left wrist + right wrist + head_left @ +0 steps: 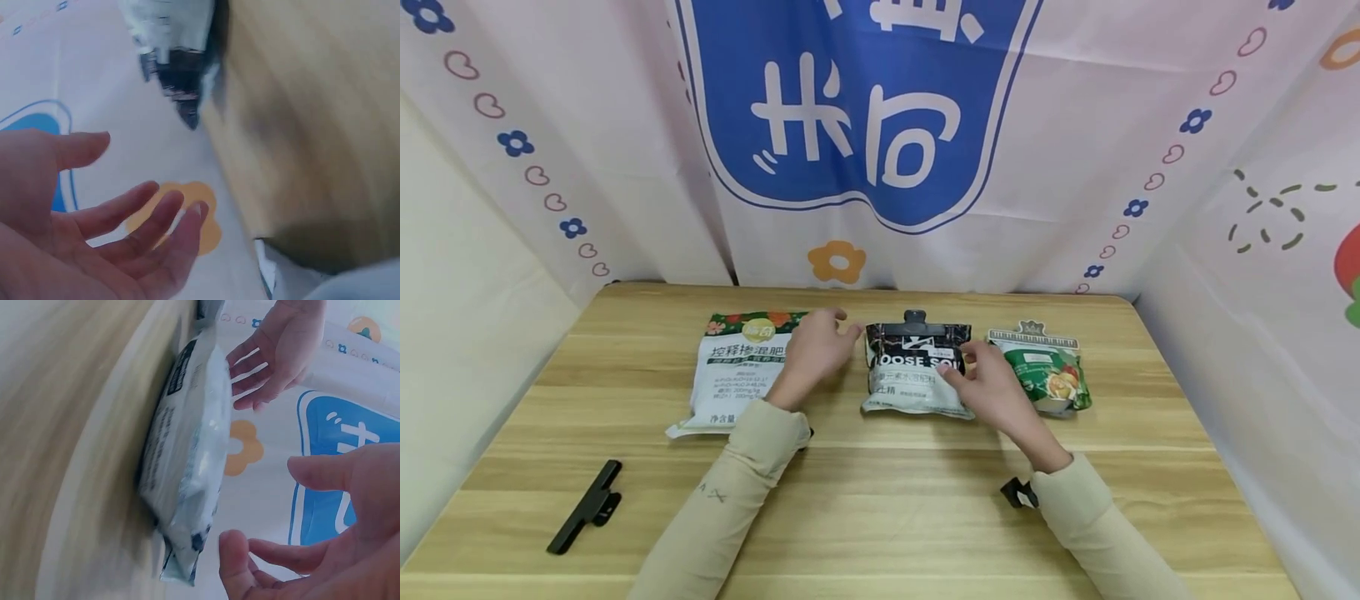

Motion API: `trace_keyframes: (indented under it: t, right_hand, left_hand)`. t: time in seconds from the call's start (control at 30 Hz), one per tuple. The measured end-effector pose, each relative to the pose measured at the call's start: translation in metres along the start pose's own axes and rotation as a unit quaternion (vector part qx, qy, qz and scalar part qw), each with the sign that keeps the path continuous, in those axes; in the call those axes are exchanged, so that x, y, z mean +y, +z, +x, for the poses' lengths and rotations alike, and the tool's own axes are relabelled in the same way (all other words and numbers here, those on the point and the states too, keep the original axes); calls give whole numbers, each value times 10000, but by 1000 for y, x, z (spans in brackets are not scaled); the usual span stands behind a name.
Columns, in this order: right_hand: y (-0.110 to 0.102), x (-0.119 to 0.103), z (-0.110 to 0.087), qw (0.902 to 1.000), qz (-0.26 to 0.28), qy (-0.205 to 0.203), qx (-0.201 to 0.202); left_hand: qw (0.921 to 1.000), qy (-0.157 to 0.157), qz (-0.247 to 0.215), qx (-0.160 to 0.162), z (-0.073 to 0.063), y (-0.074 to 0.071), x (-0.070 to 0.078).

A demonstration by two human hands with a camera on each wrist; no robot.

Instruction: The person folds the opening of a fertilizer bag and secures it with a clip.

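Black-and-white bag [910,396]: on the wooden table [887,508], between the two hands, LOOSE SOIL print facing up and a black clip [914,317] along its top edge.
Left hand [816,350]: just off the bag's left side, near its upper corner; fingers loosely bent, thumb spread away, nothing held.
Right hand [996,387]: at the bag's right side, its thumb overlapping the print in the head view; thumb and fingers stand wide apart, gripping nothing. Whether a fingertip touches, one cannot tell.
White fertilizer bag [726,375]: left of the left hand, partly hidden by it.
Green packet [1037,371]: just right of the right hand, a pale ruler-marked clip [1033,338] across its top.
Long black clip [587,507]: front left, well apart from both hands.
Small black object [1017,493]: beside the right sleeve [1075,492].
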State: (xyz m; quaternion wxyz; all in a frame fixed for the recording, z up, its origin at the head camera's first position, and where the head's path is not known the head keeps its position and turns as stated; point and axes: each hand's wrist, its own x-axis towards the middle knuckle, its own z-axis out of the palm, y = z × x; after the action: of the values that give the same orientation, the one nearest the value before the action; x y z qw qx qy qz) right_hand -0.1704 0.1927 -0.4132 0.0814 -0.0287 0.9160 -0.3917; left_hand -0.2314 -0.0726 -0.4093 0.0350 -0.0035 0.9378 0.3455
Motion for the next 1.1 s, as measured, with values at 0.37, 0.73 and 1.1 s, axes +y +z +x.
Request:
trace_keyframes:
  t: [0.37, 0.73, 1.1]
  right_hand:
    - [17, -29, -4, 9968, 385, -527, -465]
    - [38, -49, -2, 9900, 619, -641, -1098]
    - [57, -57, 8, 9678, 1359, -732, -1990]
  left_hand:
    - [9994, 213, -173, 227, -16, -53, -12]
    - [9997, -37, -14, 249, -18, -96, -56]
    - [9969, -646, 326, -321, -22, -109, -105]
